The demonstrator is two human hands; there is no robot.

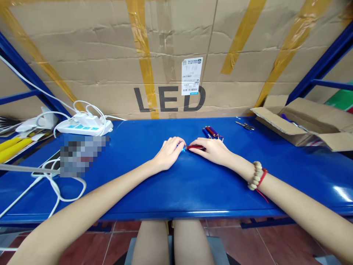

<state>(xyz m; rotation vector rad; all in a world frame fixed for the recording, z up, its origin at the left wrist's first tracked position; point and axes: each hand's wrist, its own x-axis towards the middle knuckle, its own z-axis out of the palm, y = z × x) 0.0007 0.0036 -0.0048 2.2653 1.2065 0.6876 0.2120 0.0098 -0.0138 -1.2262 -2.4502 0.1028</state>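
Observation:
My right hand (213,150) is closed around a small red penlight (196,147) with a dark end, held low over the blue tabletop (176,191). Its tip, pointing left, gives off a bright blue-white glow. Just left of that tip, my left hand (168,152) rests with bent fingers drawn together beside the light. Whatever its fingertips may hold is hidden. Behind my right hand lie several similar penlights (211,131), red and blue, side by side with small clips or cords at their near ends.
A large cardboard carton (110,55) marked LED walls off the back. Keys (245,125) lie at the back right, near an open cardboard box (289,127). On the left are a white power strip (85,125), loose white cables (56,184) and a blurred-out item (82,154).

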